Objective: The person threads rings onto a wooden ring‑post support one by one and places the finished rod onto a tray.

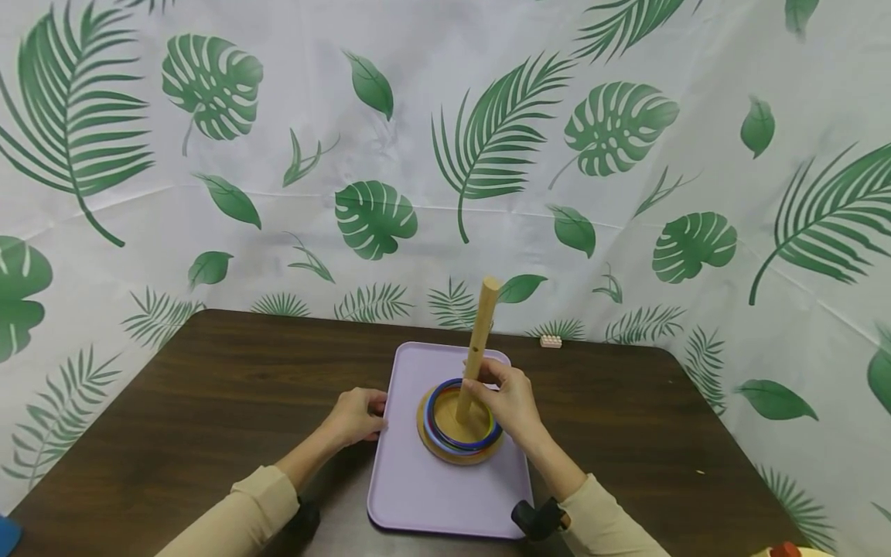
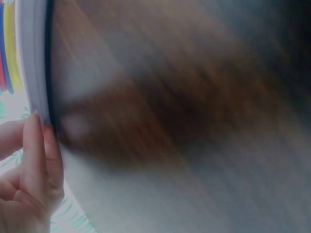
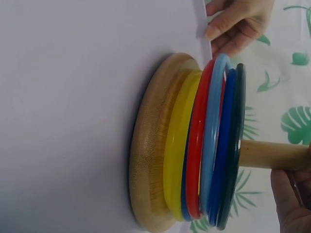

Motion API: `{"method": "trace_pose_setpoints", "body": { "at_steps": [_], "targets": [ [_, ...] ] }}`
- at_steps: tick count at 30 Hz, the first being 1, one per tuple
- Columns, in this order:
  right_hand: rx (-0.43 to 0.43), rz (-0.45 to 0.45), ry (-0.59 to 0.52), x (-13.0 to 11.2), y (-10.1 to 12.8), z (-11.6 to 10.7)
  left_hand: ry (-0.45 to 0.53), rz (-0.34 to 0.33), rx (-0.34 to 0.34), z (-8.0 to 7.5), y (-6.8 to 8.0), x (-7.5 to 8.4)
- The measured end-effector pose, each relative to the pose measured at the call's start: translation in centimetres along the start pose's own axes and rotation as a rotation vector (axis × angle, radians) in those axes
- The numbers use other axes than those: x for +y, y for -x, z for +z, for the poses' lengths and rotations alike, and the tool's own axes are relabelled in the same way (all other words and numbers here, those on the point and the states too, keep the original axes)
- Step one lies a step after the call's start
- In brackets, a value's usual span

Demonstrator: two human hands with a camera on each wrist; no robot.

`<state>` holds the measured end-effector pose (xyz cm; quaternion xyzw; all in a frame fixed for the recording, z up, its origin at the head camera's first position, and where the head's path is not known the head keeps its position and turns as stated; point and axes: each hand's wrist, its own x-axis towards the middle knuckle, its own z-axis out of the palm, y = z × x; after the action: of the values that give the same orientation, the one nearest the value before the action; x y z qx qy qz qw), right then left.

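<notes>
1. Head view: the right hand [image 1: 511,402] grips the wooden peg [image 1: 479,348] above the stacked rings [image 1: 461,433] on the lilac tray [image 1: 431,495]; the left hand [image 1: 356,416] holds the tray's left edge on the tabletop [image 1: 209,387].
2. Left wrist view: fingertips [image 2: 36,145] pinch the tray rim [image 2: 34,73].
3. Right wrist view: coloured rings [image 3: 214,145] lie on the round base [image 3: 150,145].
</notes>
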<state>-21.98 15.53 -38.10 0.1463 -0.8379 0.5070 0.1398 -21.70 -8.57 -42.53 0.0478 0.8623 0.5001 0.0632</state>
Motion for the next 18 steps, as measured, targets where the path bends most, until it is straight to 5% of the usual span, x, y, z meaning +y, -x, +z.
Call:
{"method": "trace_pose_setpoints", "body": {
  "at_steps": [9, 18],
  "targets": [
    [-0.031, -0.003, -0.006, -0.5, 0.1, -0.1, -0.061, 0.027, 0.012, -0.3, 0.1, 0.1],
    [-0.066, 0.004, 0.193, 2.4, 0.9, -2.9, -0.386, 0.178, 0.087, -2.7, 0.0, -0.3]
  ]
}}
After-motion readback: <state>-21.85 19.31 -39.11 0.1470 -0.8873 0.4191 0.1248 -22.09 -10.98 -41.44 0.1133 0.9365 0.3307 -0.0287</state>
